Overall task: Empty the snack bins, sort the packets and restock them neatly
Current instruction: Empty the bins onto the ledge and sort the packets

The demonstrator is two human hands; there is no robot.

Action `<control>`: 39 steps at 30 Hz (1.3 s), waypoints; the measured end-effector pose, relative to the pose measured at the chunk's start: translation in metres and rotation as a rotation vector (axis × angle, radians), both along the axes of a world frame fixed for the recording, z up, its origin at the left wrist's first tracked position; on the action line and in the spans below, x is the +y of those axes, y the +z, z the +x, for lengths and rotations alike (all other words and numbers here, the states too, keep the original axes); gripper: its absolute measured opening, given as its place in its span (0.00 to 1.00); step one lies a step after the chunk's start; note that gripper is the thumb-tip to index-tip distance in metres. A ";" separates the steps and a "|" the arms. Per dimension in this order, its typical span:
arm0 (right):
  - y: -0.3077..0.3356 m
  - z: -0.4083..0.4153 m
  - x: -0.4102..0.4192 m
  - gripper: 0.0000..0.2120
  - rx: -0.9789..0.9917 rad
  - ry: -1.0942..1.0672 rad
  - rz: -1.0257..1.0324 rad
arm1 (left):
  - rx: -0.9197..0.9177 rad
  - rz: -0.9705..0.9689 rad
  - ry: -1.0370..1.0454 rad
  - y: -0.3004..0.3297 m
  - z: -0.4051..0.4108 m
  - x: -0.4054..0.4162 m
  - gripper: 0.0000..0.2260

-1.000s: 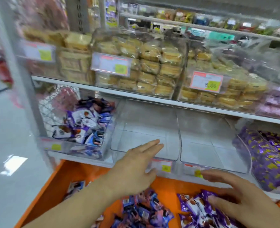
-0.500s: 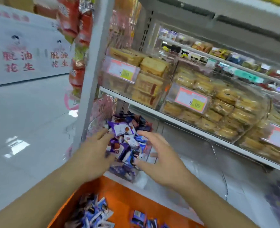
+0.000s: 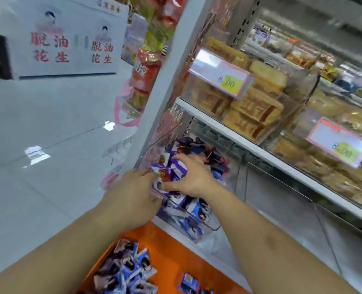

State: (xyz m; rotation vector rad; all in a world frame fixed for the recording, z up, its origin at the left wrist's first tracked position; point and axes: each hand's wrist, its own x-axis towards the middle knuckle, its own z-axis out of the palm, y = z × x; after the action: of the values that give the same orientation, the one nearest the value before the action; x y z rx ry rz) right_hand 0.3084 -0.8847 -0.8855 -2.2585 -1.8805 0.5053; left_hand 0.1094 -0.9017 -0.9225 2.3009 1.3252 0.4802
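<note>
A clear plastic snack bin (image 3: pixel 205 227) at the left end of the lower shelf holds purple, blue and white snack packets (image 3: pixel 199 147). Both hands are inside it. My left hand (image 3: pixel 131 194) curls around packets at the bin's left side, knuckles toward me. My right hand (image 3: pixel 193 177) lies on top of the pile, fingers spread and bent over the packets, thumb pressed against them. Below, an orange tray (image 3: pixel 169 253) carries a heap of blue and purple packets (image 3: pixel 124 270) and a loose one (image 3: pixel 188 282).
A grey shelf post (image 3: pixel 161 85) stands just left of the bin. Clear empty bins (image 3: pixel 282 200) sit to the right on the same shelf. The shelf above holds bins of yellow cakes (image 3: pixel 254 107) with price tags. Grey floor and a white sign lie to the left.
Both hands left the empty middle bin and the tray, swung left to the packet-filled bin, and now press down into its packets. The view turned left with them.
</note>
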 end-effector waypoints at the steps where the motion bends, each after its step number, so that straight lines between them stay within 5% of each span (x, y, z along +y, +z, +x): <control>1: -0.003 0.003 -0.001 0.48 -0.001 0.004 0.027 | 0.012 -0.001 -0.003 0.001 0.001 0.000 0.24; 11: 0.007 0.018 -0.023 0.21 0.135 -0.117 0.229 | 0.060 -0.015 0.021 0.005 0.007 -0.003 0.25; 17: 0.003 0.031 -0.025 0.20 0.299 -0.218 0.306 | 0.055 0.028 0.017 0.013 0.015 -0.010 0.32; 29: 0.049 0.012 -0.077 0.15 0.841 -0.276 0.468 | -0.163 0.068 0.039 0.025 0.028 -0.014 0.28; 34: 0.054 0.009 -0.137 0.15 1.051 -0.358 0.452 | -0.686 -0.491 -0.171 0.057 0.033 -0.041 0.29; 39: 0.052 0.028 -0.209 0.17 1.134 -0.469 0.454 | -0.680 -0.622 -0.269 0.067 0.054 -0.090 0.23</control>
State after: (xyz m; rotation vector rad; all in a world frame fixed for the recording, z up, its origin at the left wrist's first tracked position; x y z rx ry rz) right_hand 0.3360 -1.0942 -0.8338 -1.4662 -0.7625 0.8889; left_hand 0.1634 -0.9915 -0.8556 1.5554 0.6827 0.5844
